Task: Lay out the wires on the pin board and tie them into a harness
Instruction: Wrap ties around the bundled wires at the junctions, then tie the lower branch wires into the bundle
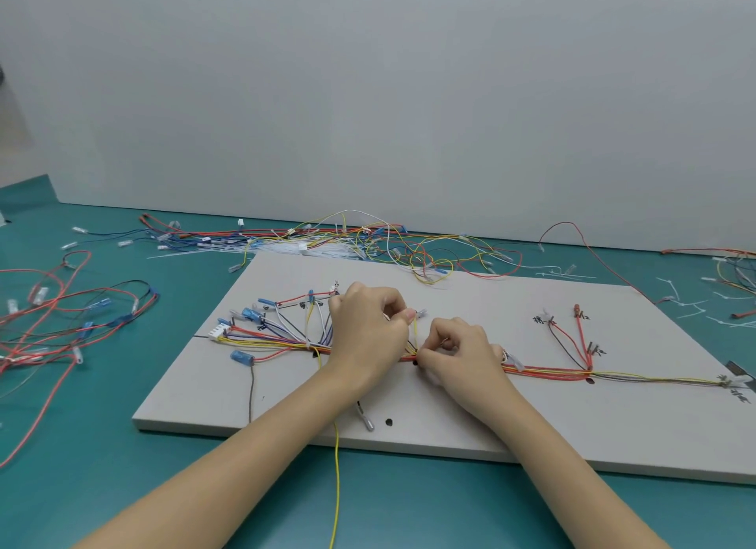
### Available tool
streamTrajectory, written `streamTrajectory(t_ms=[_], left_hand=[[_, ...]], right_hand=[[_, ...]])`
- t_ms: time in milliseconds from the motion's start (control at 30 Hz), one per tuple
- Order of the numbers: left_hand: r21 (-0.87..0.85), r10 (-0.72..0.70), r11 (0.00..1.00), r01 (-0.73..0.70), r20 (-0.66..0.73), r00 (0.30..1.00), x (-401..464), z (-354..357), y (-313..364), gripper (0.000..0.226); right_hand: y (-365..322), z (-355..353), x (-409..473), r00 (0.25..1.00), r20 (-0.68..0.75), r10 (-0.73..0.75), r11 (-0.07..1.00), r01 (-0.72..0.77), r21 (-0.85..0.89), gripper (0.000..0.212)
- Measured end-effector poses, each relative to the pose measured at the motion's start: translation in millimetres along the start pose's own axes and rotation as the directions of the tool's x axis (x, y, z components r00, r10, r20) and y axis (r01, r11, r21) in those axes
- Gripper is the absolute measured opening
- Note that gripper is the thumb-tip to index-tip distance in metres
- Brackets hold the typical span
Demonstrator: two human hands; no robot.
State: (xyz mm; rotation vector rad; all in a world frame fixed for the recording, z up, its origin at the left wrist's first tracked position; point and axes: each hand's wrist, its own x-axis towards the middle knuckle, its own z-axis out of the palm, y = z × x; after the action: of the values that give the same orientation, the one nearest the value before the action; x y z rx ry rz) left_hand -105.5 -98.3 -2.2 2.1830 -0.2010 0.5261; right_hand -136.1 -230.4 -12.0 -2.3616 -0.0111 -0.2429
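At the pin board's middle, both hands pinch a yellow wire rising from the left-right bundle, right hand nearer the bundle, left hand above.

A plain pale grey wall fills the upper half of the view, smooth and unmarked, lit evenly by soft, diffuse light that throws only faint shadows. It meets the worktop along a straight line running across the far edge. The worktop is covered in a teal-green surface with a slight sheen, and it spreads to the left, right and near edges of the view. At the far left corner the wall ends, and a strip of the same teal surface shows beyond it. A small dark shape sits at the left border, too cut off to identify.
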Motion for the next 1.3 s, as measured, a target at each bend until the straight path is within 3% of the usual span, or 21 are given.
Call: streamTrajectory(t_ms=[300, 467, 533, 600, 667, 767, 867, 1033, 1200, 1300], left_hand=[[-0.059, 0.021, 0.998, -0.022, -0.021, 1.0, 0.1, 1.9, -0.2, 0.016], [-0.102, -0.009, 0.995, 0.013, 0.036, 0.999, 25.0, -18.1, -11.2, 0.034], [-0.026, -0.038, 0.999, 0.039, 0.017, 0.999, 53.7, -31.6, -24.7, 0.039], [0.18, -0.065, 0.982, 0.064, -0.001, 0.998, 89.0, -44.8, -47.4, 0.037], [0.336, -0.189, 0.925, 0.177, 0.002, 0.982, 120.6, -55.5, -77.6, 0.031], [0.389, -0.36, 0.871, 0.301, 0.088, 0.929, 145.5, -65.7, -123.7, 0.035], [0.474, -0.314, 0.859, 0.192, 0.191, 0.93, 147.8, -70.8, -147.0, 0.023], [0.711, -0.248, 0.703, -0.018, 0.269, 0.931, 155.0, -73.2, -154.0, 0.043], [0.748, -0.228, 0.662, -0.05, 0.264, 0.937, 161.0, -70.8, -156.2, 0.038], [0.722, -0.193, 0.691, -0.045, 0.244, 0.951, 157.0, -70.9, -157.1, 0.031]], right_hand=[[1.8, 0.7, 1.5, 1.0, 0.002, -0.014, 1.0, 0.014, 0.023, 0.027], [7.1, 6.7, -2.1, 0.996, -0.061, -0.067, 0.996, 0.063, -0.069, 0.02], [8.4, 8.7, -1.3, 0.995, -0.074, -0.064, 0.994, 0.057, -0.09, 0.017], [8.5, 9.7, -0.8, 0.995, -0.072, -0.071, 0.992, 0.063, -0.105, 0.017], [8.4, 9.6, -0.9, 0.995, -0.07, -0.071, 0.992, 0.064, -0.108, 0.015], [8.0, 9.3, -1.2, 0.995, -0.065, -0.073, 0.993, 0.066, -0.101, 0.015], [7.8, 9.2, -2.0, 0.995, -0.059, -0.08, 0.992, 0.074, -0.104, 0.019], [7.9, 7.9, 0.0, 0.997, -0.042, -0.067, 0.996, 0.064, -0.06, 0.02], [7.7, 6.8, -0.9, 0.997, -0.04, -0.064, 0.997, 0.063, -0.046, 0.018], [8.2, 6.4, -1.4, 0.997, -0.042, -0.062, 0.997, 0.06, -0.049, 0.016]])
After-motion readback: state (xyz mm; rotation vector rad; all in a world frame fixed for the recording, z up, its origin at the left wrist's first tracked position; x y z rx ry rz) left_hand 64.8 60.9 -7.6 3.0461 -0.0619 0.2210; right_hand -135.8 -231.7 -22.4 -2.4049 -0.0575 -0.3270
